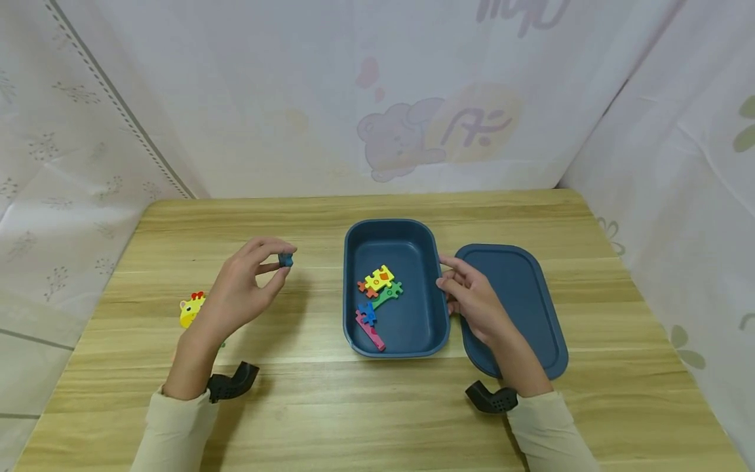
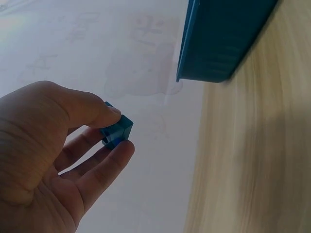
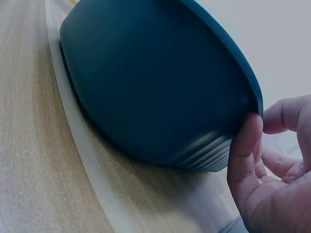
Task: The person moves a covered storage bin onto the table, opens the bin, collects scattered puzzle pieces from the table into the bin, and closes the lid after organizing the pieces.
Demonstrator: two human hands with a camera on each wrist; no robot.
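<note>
My left hand [image 1: 236,285] is raised over the left part of the table, pinching a small dark blue block [image 2: 116,132] between thumb and fingertips. A yellow giraffe-head puzzle piece [image 1: 190,309] shows partly behind that forearm. At the right long side of a deep blue container [image 1: 421,331], my right hand [image 1: 472,295] holds the rim with thumb and finger. Inside the container, toward its left, lie several jigsaw pieces: a yellow one [image 1: 379,278], an orange one [image 1: 367,290], a green one [image 1: 387,296], a blue one [image 1: 367,314] and a pink one [image 1: 370,333].
A flat blue lid [image 1: 519,288] lies on the wooden table [image 1: 366,413] right of the container, partly under the right hand and wrist. Pale printed curtains [image 1: 265,98] hang behind and beside the table. Each wrist wears a black camera mount [image 1: 232,383].
</note>
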